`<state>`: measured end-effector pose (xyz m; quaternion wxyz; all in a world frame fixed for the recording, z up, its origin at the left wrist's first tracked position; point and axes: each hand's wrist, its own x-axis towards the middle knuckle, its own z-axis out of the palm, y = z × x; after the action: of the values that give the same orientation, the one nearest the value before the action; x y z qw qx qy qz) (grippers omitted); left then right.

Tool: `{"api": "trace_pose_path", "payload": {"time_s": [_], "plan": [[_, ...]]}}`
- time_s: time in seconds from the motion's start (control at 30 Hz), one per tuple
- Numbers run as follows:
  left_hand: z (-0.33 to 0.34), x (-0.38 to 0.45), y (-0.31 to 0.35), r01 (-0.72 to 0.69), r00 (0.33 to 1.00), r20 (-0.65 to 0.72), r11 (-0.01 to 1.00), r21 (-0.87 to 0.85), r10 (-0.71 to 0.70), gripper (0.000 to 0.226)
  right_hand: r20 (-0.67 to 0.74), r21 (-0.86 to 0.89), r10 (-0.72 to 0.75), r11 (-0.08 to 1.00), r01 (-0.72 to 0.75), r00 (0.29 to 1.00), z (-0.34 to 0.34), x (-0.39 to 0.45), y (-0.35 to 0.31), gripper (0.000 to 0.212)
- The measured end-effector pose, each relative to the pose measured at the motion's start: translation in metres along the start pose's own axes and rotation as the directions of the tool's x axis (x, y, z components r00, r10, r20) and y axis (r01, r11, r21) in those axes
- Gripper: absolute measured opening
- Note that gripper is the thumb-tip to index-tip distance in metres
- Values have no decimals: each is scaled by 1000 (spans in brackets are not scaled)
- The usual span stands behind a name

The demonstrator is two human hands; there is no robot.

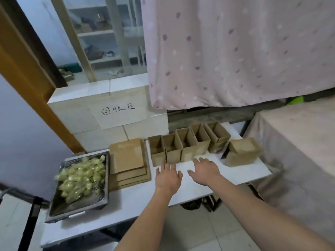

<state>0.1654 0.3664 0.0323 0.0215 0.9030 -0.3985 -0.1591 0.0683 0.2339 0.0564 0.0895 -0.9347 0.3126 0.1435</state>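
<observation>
Across the white table [137, 200]: a row of open boxes [188, 144], five side by side, long axis running from 9 o'clock at the near-left end up toward 2 o'clock at the far-right end. At 9 o'clock of the row, a stack of flat cardboard [126, 160], then a steel tray [72, 213] of pale wrapped pieces [81, 176]. At 3 o'clock, a closed box [243, 153], apart from the row.

Just short of the row at 6 o'clock, left hand [168, 178] and right hand [205, 172], both palm down, fingers straight and spread wide, holding nothing. Left fingertips at the foot of the second box from the left, contact unclear; right fingertips just before the third.

Probably a two-handed reach to 12 o'clock, with the near-left end of the row closest and the left hand marginally nearer.
</observation>
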Motion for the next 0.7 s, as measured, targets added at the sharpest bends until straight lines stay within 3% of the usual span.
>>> {"api": "trace_pose_path", "payload": {"time_s": [0.3, 0.7], "plan": [[20, 33, 144, -74, 995, 75, 996, 44, 71, 56, 36, 84, 79, 993, -82, 996, -4, -5, 154, 64], [35, 109, 237, -198, 972, 147, 974, 113, 181, 54, 23, 160, 204, 966, -205, 979, 0, 19, 259, 57]]}}
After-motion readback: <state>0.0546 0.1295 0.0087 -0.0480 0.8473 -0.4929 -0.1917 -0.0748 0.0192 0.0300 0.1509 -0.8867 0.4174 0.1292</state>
